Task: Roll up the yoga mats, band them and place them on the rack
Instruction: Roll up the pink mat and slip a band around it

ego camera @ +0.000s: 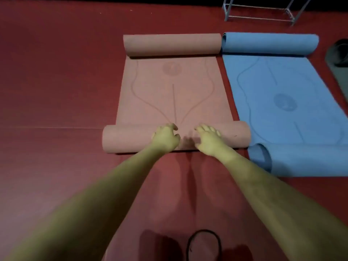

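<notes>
Floor: red; it carries everything here.
Blue mat: lies just right of your mat, both ends curled; not yet rolled.
Pink mat: in front of you, near roll under your hands, far end curled too.
Rack: metal frame, far right, well apart.
Left hand: fingers bent over the near roll, pressing it.
Right hand: fingers spread on the roll.
Band: black loop beside your knees.
Risk: both hands sit mid-roll; the unsupported ends may lag, so the roll could cone or loosen.
</notes>
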Demonstrator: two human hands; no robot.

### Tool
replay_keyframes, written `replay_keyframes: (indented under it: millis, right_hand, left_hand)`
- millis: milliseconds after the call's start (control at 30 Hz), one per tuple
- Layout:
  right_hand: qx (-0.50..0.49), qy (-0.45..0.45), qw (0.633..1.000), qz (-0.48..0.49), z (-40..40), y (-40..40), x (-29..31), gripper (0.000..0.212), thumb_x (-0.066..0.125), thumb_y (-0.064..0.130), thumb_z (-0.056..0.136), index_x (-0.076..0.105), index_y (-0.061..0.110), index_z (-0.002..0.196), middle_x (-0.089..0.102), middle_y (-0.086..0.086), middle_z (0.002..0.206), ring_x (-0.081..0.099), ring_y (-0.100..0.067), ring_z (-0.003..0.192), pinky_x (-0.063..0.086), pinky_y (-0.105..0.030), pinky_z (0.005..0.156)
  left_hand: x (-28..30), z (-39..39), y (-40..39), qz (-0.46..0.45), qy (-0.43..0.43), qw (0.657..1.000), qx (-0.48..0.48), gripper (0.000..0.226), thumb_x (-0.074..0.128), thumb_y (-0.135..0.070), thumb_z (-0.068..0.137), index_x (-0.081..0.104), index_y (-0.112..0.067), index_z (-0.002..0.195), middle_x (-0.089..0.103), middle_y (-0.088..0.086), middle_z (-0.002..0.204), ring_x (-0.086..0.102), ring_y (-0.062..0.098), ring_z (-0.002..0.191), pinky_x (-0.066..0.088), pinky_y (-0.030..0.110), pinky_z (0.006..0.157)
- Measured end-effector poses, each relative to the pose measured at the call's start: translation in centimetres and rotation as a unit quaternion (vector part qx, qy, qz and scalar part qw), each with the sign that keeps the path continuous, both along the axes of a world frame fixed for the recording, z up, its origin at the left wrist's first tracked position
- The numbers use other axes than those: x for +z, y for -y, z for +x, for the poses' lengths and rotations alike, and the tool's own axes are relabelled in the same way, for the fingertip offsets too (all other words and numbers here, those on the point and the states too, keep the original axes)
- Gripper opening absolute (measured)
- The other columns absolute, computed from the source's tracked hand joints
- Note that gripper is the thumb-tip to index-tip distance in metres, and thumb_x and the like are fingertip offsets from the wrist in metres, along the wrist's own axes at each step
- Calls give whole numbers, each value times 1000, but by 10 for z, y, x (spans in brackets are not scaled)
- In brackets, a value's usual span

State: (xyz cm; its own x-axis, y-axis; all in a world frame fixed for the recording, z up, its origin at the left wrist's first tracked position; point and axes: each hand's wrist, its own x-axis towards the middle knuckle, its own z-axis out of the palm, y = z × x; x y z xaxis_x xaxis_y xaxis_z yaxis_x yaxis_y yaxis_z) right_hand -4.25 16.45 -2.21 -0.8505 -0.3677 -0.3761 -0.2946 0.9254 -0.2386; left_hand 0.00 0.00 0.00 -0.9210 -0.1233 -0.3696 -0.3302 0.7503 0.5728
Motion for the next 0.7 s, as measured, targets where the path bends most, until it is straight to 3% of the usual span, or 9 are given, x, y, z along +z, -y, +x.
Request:
replay_keyframes:
  millis: [133, 300, 367, 500, 567, 633, 700]
  right_hand:
    - [26, -30, 999, 35, -16, 7, -63, 92, 67, 26, 82, 9, 13, 152, -2, -4, 161, 6, -24, 147, 8, -37, 117]
    - [47, -83, 993, 68, -2, -4, -101, 108, 73, 34, 77, -1, 5, 151, 21, -12, 150, 27, -29, 135, 22, -36, 111]
    - [58, -104, 989, 91, 16, -8, -110, 106, 73, 38, 76, 4, 4, 150, 28, -12, 142, 33, -30, 126, 25, -37, 106]
    - [83, -175, 976, 99, 57, -20, -123, 74, 73, 41, 73, 41, 8, 131, 41, -13, 130, 42, -32, 113, 32, -40, 94]
    - [87, -201, 972, 83, 68, -25, -129, 69, 79, 43, 66, 53, 7, 118, 43, -21, 135, 43, -38, 121, 32, -44, 102]
    - [90, -167, 980, 56, 78, -27, -133, 68, 76, 43, 70, 50, 6, 120, 32, -23, 147, 29, -37, 137, 20, -45, 112]
    - [74, -160, 984, 37, 89, -30, -136, 69, 72, 45, 72, 46, 6, 122, 40, -18, 139, 36, -33, 132, 25, -42, 107]
  left_hand:
    - [-63, -8, -2, -86, -10, 996, -33, 49, 50, -25, 92, 40, -17, 139, 36, 2, 148, 31, 26, 134, 24, 38, 106]
    - [-110, -3, -6, -144, -10, 987, -77, 74, 59, -27, 85, 21, -14, 148, 20, 5, 156, 20, 27, 141, 18, 42, 112]
    - [-120, 10, -9, -190, -18, 977, -91, 80, 62, -33, 83, 19, -12, 148, 29, 8, 149, 29, 31, 134, 23, 42, 108]
    - [-134, 38, -13, -281, -53, 947, -146, 74, 64, -50, 79, 35, -13, 136, 37, 10, 129, 37, 33, 116, 28, 41, 96]
    - [-139, 52, -12, -283, -61, 944, -160, 75, 66, -58, 73, 38, -15, 128, 33, 11, 128, 35, 33, 116, 28, 41, 97]
    - [-145, 65, -12, -282, -48, 940, -185, 86, 66, -64, 69, 33, -13, 130, 28, 13, 135, 32, 34, 122, 28, 41, 102]
    - [-148, 78, -15, -286, -46, 937, -195, 93, 66, -65, 69, 28, -11, 133, 27, 13, 140, 33, 33, 123, 29, 39, 102]
